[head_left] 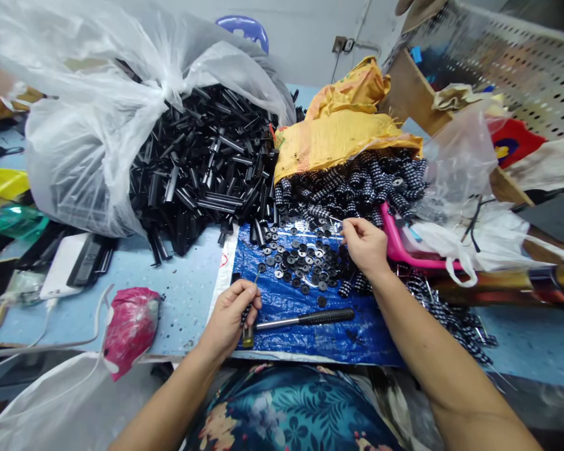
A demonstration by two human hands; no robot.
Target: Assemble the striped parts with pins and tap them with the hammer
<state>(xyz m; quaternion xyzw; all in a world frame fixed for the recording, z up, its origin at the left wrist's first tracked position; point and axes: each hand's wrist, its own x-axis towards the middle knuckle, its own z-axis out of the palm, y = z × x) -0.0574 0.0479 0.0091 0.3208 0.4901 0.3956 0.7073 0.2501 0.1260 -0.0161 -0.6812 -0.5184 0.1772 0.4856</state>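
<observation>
L hand (239, 313) at 8 o'clock of blk discs (305, 258), fingers pinched on thin metal rod (257, 277); palm contents can't tell. R hand (364, 245), 3 o'clock, fingertips closed on 2nd rod (335, 219). Rods prob. light, stiff, slippery; best pinched mid-length. Hammer (326, 316) at 6 o'clock.

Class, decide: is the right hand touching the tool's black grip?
Apart: the head view plainly shows blue sheet between the right hand and the black grip.
</observation>
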